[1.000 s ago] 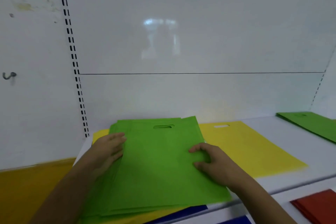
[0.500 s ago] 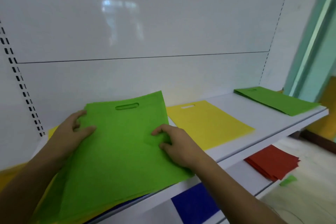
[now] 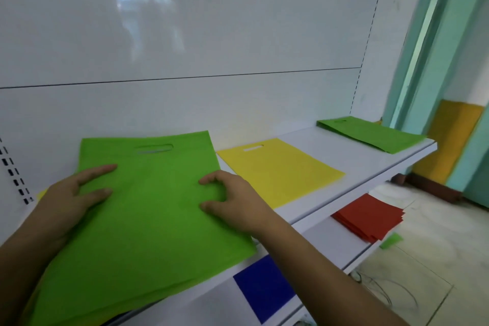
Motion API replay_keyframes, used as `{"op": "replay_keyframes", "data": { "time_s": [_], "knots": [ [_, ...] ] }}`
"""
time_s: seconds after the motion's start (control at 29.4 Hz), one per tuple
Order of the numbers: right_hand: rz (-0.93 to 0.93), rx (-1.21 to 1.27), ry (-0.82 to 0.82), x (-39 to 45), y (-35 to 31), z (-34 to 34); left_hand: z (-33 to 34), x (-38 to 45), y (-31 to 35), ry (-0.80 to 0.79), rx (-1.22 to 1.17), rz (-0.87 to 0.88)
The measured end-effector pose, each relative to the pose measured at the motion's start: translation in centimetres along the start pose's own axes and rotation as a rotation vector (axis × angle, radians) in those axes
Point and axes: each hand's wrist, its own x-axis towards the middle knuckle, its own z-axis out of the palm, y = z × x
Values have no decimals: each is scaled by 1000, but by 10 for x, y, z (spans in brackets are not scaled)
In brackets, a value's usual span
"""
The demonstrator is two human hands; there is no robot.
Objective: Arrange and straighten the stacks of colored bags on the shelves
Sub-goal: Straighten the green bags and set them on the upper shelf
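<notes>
We see a teal door frame point(image 3: 434, 42) at right, a yellow panel point(image 3: 449, 137) leaning beside it, and pale floor point(image 3: 434, 259).
</notes>
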Motion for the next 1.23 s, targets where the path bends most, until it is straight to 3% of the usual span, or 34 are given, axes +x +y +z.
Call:
{"op": "replay_keyframes", "data": {
  "time_s": [0.14,0.37,0.61,0.78,0.99,1.23],
  "knots": [
    [29,51,3,-5,-7,-1,-5,3,3,85,87,132],
    [-38,-19,49,-30,-9,-9,0,2,6,69,95,213],
    [-70,-26,116,-60,5,-61,46,-18,45,81,139,290],
    [-77,-46,180,-93,31,-123,115,-46,86,75,74,330],
    [3,-62,236,-148,89,-231,253,-88,147,79,42,443],
    [48,-129,285,-193,164,-337,388,-107,177,17,-12,452]
  ]
}}
